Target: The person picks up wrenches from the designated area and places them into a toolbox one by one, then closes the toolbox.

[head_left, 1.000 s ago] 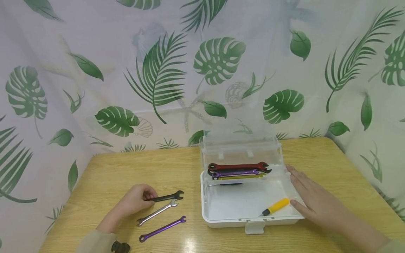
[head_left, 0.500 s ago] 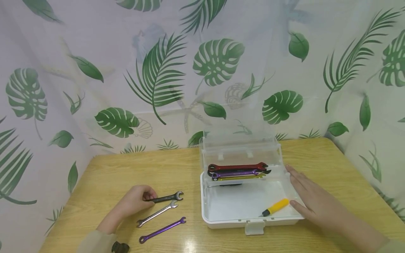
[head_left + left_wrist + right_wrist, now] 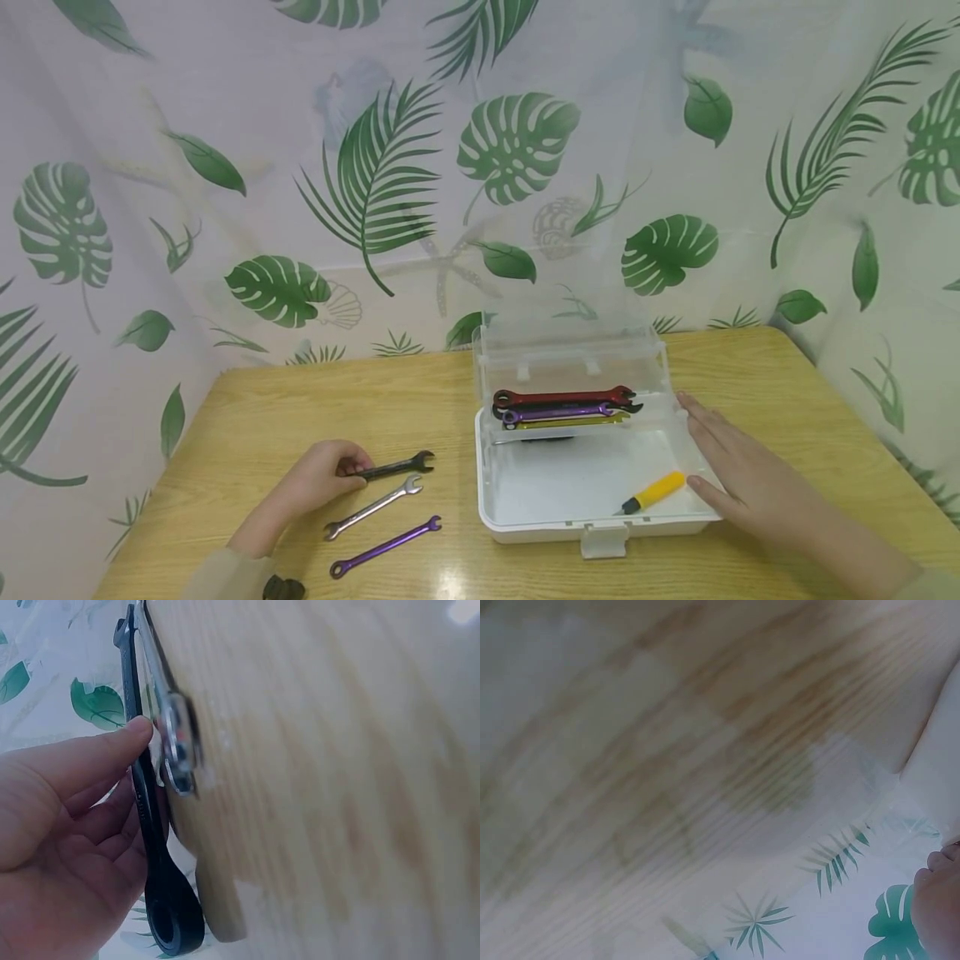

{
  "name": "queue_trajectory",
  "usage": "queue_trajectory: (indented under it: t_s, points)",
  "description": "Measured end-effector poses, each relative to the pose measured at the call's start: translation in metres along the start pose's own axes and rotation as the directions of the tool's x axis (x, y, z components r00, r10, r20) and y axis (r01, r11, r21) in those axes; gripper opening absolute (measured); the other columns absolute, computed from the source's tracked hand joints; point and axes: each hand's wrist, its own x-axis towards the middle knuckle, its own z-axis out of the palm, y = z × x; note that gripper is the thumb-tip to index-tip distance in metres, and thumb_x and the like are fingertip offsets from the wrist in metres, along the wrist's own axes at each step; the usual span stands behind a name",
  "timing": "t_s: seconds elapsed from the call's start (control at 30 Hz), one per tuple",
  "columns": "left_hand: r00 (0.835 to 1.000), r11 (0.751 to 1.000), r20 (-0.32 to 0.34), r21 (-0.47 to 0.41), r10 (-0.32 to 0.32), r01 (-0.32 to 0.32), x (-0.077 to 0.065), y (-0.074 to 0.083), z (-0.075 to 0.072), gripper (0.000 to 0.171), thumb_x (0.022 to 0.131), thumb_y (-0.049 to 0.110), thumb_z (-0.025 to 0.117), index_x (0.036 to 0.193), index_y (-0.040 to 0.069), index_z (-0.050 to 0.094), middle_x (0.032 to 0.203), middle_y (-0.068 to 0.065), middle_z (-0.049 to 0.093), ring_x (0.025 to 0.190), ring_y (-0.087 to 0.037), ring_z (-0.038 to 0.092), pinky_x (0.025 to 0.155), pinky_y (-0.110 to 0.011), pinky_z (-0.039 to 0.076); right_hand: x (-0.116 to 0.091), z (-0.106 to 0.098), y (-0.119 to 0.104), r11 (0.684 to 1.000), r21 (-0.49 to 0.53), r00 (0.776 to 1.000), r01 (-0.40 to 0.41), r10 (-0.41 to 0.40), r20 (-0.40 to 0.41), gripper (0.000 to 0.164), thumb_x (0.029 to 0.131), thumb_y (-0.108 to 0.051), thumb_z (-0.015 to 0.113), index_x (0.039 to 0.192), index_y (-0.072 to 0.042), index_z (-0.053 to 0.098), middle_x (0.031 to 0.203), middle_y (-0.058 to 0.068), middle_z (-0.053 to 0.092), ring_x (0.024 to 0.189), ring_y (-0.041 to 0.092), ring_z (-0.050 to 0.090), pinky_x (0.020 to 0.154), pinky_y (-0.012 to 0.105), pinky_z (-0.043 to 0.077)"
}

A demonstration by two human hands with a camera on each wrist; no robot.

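My left hand [image 3: 322, 477] pinches the ring end of a black combination wrench [image 3: 393, 468] between thumb and fingers, at the left of the table. In the left wrist view the thumb lies across the shank of this black wrench [image 3: 150, 817], with the ring end low. Just in front of it lies a silver wrench [image 3: 375, 507], then a purple wrench [image 3: 386, 546] nearer the front edge. My right hand [image 3: 757, 483] rests with extended fingers against the right side of a white toolbox [image 3: 525, 527]. Only a bit of that hand [image 3: 937, 900] shows in the right wrist view.
The toolbox's clear lid [image 3: 577, 333] stands raised at the back. Its clear inner tray holds several wrenches, a red wrench [image 3: 562, 396] on top. A yellow-handled screwdriver [image 3: 660, 487] lies in the box's front right. Behind the table [image 3: 285, 400] hangs a leaf-print cloth [image 3: 420, 50].
The black wrench turns slightly in my left hand, its open end showing lighter half a second ago and darker now. My right hand and the toolbox stay put.
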Motion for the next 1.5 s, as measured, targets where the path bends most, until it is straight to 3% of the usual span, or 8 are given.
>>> queue_trajectory:
  t_s: [0.23,0.4,0.63,0.77,1.5]
  points:
    - [1.000,0.999,-0.008,-0.040,-0.023,0.022,0.000,0.001,0.002,0.010,0.091,-0.003,0.078,0.099,0.001,0.076,0.095,-0.005,0.076,0.086,-0.011,0.065,0.074,-0.020,0.055,0.000,0.003,0.003,0.998,-0.005,0.996,0.061,-0.061,-0.065,0.081,0.101,-0.033,0.069,0.164,0.003,0.031,0.179,0.009,0.018,0.159,-0.009,-0.010,0.123,0.005,-0.010]
    - [0.999,0.998,-0.038,-0.052,-0.035,0.033,0.000,0.004,0.002,0.010,0.091,-0.003,0.077,0.101,-0.001,0.078,0.096,-0.008,0.078,0.088,-0.015,0.069,0.076,-0.022,0.057,0.000,0.003,0.004,0.998,-0.009,0.996,0.066,-0.066,-0.067,0.082,0.102,-0.033,0.068,0.164,0.003,0.030,0.180,0.008,0.017,0.159,-0.010,-0.012,0.123,0.006,-0.011]
    - [0.980,0.989,-0.138,-0.047,-0.145,0.140,0.003,0.009,0.000,0.013,0.090,-0.006,0.077,0.101,0.000,0.079,0.097,-0.009,0.080,0.090,-0.020,0.073,0.082,-0.034,0.063,0.000,0.003,0.002,0.998,-0.012,0.995,0.068,-0.069,-0.066,0.081,0.102,-0.033,0.068,0.164,0.004,0.031,0.180,0.008,0.016,0.158,-0.010,-0.012,0.124,0.006,-0.011]
    - [0.975,0.987,-0.156,-0.046,-0.158,0.152,0.006,0.014,-0.004,0.013,0.090,-0.006,0.076,0.101,0.000,0.080,0.097,-0.010,0.080,0.091,-0.021,0.074,0.084,-0.039,0.063,0.001,0.002,0.002,0.998,-0.010,0.996,0.064,-0.065,-0.058,0.081,0.102,-0.034,0.068,0.164,0.003,0.031,0.180,0.008,0.017,0.158,-0.010,-0.012,0.124,0.006,-0.011]
    - [0.979,0.996,-0.184,-0.016,-0.090,0.088,0.033,0.050,-0.026,0.010,0.094,-0.004,0.075,0.103,0.000,0.079,0.098,-0.013,0.080,0.092,-0.025,0.074,0.085,-0.044,0.063,0.002,0.000,0.004,0.995,-0.016,0.991,0.094,-0.095,-0.095,0.079,0.101,-0.034,0.069,0.160,0.007,0.037,0.180,0.006,0.016,0.159,-0.009,-0.011,0.125,0.007,-0.009]
